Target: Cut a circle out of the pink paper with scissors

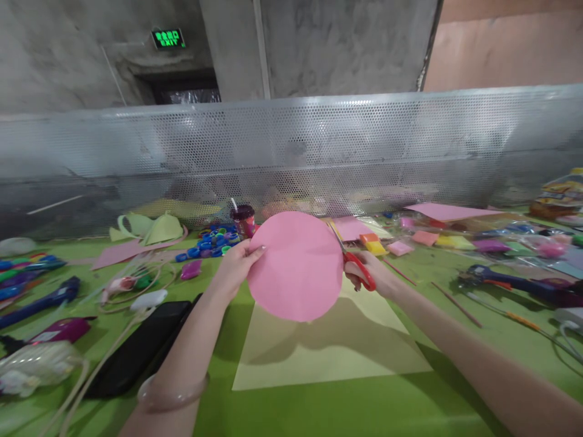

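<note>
Pink paper disc is held up in front of the person, over a pale yellow sheet on the green desk. From where I stand, the left hand pinches the disc's left edge, thumb on the near face. The right hand grips the red-handled scissors, their blades just beside the disc's right edge; whether they touch the paper I can't tell. Trimming the rim looks like the step in hand, since the outline is nearly round. The next move seems to call for the left hand to feed the rim round while the blades follow the curve in small snips.

Counting up: one disc, one pair of scissors, one yellow sheet under them. Near the left forearm lies one black phone-like slab; behind the disc stands one dark cup with a straw. Two thin sticks lie to the right. Blue rings or caps sit heaped too tightly to number.
</note>
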### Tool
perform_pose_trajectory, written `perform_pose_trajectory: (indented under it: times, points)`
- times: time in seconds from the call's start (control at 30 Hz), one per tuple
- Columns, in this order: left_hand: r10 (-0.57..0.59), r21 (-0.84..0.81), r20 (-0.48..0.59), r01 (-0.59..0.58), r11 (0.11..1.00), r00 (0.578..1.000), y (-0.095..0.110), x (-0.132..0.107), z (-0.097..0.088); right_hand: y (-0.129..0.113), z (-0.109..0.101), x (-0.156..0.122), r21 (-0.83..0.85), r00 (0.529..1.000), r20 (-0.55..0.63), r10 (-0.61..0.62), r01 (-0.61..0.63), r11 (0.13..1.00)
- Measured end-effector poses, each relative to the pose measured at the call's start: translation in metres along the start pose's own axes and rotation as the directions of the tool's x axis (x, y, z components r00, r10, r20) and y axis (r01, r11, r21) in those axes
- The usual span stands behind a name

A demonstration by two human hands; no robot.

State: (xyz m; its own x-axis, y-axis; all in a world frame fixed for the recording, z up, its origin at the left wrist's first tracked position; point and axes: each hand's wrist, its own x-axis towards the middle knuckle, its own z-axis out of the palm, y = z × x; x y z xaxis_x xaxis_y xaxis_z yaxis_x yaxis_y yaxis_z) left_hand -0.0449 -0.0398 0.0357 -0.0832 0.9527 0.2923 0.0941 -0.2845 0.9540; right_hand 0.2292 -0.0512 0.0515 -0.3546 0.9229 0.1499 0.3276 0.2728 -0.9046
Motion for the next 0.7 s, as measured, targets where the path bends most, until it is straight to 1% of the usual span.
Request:
perform_pose_trajectory:
  times: [0.17, 0.33, 0.47, 0.7]
  points:
    - [-0.003, -0.004, 0.005, 0.003, 1.0, 1.0, 0.0025, -0.0008, -0.0005, 0.0035, -0.0009, 0.0018, -0.008, 1.0, -0.013, 0.019, -0.019, 1.0]
    - [-0.012, -0.02, -0.012, 0.012, 1.0, 1.0, 0.0056, -0.0024, 0.0001, 0.0, -0.0013, 0.0004, -0.03, 1.0, 0.004, 0.026, -0.025, 0.999]
    - [-0.021, -0.021, -0.014, 0.021, 1.0, 1.0, 0.0051, -0.0022, 0.0002, -0.0002, -0.0011, 0.0004, -0.027, 1.0, 0.0, 0.019, -0.019, 0.999]
    - [0.001, -0.005, 0.005, -0.001, 1.0, 1.0, 0.0034, -0.0014, -0.0002, 0.0054, -0.002, 0.0029, -0.022, 1.0, -0.006, 0.018, -0.018, 1.0]
